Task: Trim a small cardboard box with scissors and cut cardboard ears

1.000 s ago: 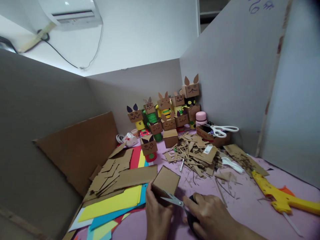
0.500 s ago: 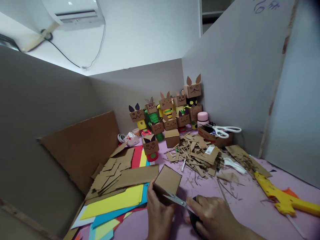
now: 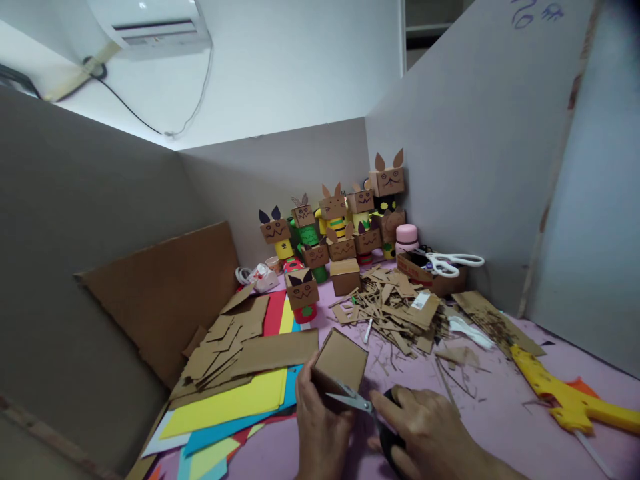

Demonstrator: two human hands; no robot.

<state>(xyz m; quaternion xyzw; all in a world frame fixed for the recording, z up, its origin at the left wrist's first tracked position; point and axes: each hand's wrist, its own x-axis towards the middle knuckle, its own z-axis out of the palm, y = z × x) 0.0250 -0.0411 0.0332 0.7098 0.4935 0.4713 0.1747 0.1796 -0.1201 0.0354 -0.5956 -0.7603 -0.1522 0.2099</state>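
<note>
A small brown cardboard box [image 3: 343, 360] is gripped from its left and near side by my left hand [image 3: 320, 420]. My right hand [image 3: 423, 427] has its fingers through the black handles of a pair of scissors [image 3: 361, 403]. The blades are parted slightly and reach across the box's near side, by my left fingers. Whether they touch the cardboard I cannot tell. To the left of the box lies a flat cardboard strip [image 3: 275, 353] over yellow paper [image 3: 230, 403] and blue sheets.
Several cardboard animal figures [image 3: 302, 293] stand at the back, beside a closed cardboard box [image 3: 345, 277]. A heap of cardboard scraps [image 3: 395, 307] lies right of centre. A yellow glue gun [image 3: 570, 397] rests far right; white-handled scissors [image 3: 445, 263] lie on an open box. Grey partitions [image 3: 480, 153] enclose the table.
The held box has tilted and shifted slightly to the right with my left hand. The scissors stay against its near side, their blades a little wider apart.
</note>
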